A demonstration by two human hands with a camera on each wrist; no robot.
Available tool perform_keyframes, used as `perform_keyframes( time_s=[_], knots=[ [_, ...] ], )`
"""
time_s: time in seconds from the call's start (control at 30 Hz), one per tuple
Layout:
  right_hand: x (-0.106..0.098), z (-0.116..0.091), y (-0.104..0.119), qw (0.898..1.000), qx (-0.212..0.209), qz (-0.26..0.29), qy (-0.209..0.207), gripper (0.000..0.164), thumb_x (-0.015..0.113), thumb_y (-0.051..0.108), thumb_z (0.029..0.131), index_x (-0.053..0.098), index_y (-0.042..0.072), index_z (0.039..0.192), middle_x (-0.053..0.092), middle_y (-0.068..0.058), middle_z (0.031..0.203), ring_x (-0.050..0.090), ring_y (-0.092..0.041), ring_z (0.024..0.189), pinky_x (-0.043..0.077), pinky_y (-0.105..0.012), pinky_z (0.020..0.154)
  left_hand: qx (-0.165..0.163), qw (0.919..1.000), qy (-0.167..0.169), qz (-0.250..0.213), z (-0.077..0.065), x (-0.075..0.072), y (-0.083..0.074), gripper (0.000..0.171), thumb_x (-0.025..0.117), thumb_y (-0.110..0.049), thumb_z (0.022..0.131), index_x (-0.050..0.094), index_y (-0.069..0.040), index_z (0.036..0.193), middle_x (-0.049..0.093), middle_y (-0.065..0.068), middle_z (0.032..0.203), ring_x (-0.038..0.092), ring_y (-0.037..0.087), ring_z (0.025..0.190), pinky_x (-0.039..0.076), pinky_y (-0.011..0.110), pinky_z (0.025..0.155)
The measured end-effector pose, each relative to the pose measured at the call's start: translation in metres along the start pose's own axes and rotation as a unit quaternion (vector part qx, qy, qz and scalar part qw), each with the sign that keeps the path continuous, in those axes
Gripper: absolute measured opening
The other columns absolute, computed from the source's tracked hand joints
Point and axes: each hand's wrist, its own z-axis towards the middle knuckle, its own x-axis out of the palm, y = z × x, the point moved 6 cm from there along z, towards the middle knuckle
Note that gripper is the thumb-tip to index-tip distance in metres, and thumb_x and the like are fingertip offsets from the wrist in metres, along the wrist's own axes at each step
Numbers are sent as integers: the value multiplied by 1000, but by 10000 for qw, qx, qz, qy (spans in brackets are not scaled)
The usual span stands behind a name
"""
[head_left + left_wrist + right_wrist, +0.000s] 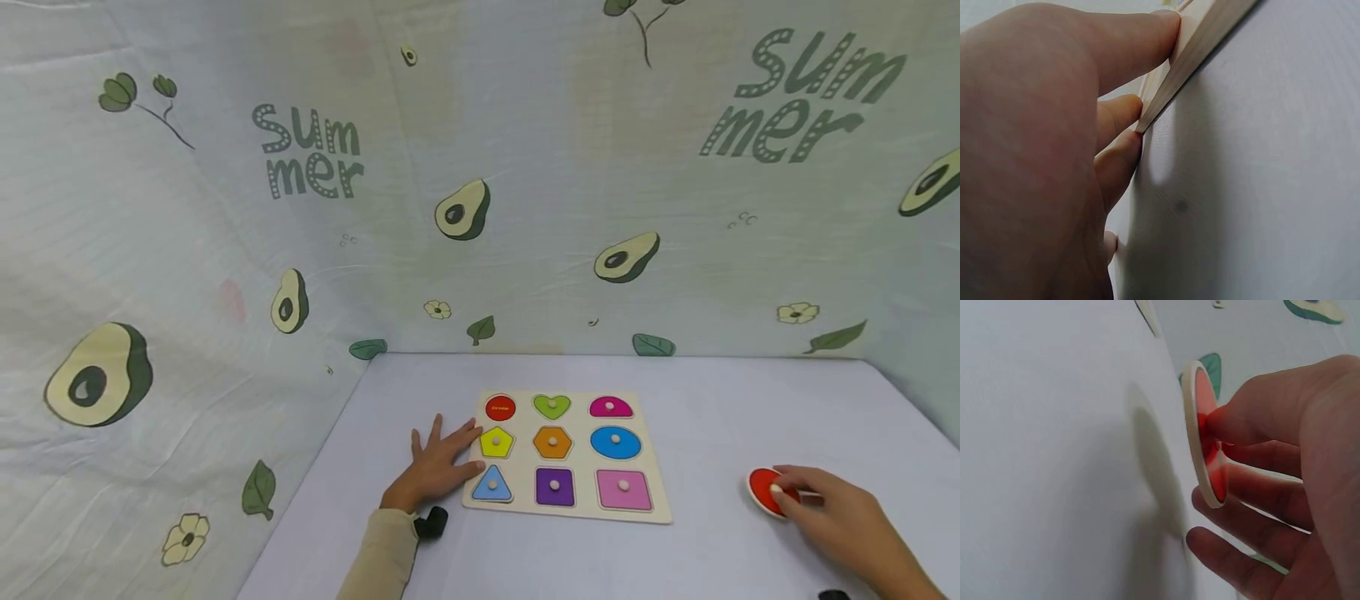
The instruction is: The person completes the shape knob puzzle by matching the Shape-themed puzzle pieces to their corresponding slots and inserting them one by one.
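A pale wooden peg puzzle board point(583, 512) lies flat on the table, holding several coloured knobbed shapes, among them a green heart point(552, 407) and a blue oval point(630, 443). Its upper-left round recess point(500, 407) shows a red printed bottom with no knob. My left hand point(433, 468) spreads its fingers along the board's left edge; in the left wrist view, fingertips touch the board's wooden side point(1175, 78). Right of the board, my right hand point(832, 508) pinches a red round puzzle piece point(1192, 428) by its knob, tilted and raised off the table.
White cloth covers the table point(712, 417). Behind and to the left hangs a pale curtain point(525, 292) printed with avocados, leaves and lettering. A black wrist device point(431, 523) sits at the left wrist, below the board's left corner.
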Motion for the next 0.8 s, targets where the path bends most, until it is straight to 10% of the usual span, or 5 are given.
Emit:
perform_keyframes(
  time_s=[0.13,0.4,0.8],
  knots=[
    [4,1,17,9990,-298,138,-287,23,80,22,85,72,8,102,71,-17,109,67,-31,90,51,-15,61,-28,10000,36,49,0,0,0,69,60,-59,91,43,-34,153,32,-10,162,-4,42,151,-15,72,109],
    [21,14,49,9960,-642,450,-438,21,77,9,85,71,4,104,70,-17,107,64,-34,96,54,-16,65,-5,9999,-71,83,1,-4,0,70,59,-59,91,43,-33,153,33,-9,161,-3,42,152,-14,72,109],
    [48,39,96,9907,-999,808,-453,20,75,10,88,70,4,106,69,-15,111,65,-31,98,60,-43,76,17,10000,-44,46,-1,-1,-2,69,60,-58,91,44,-33,153,33,-9,161,-3,42,151,-14,72,109]
  ],
)
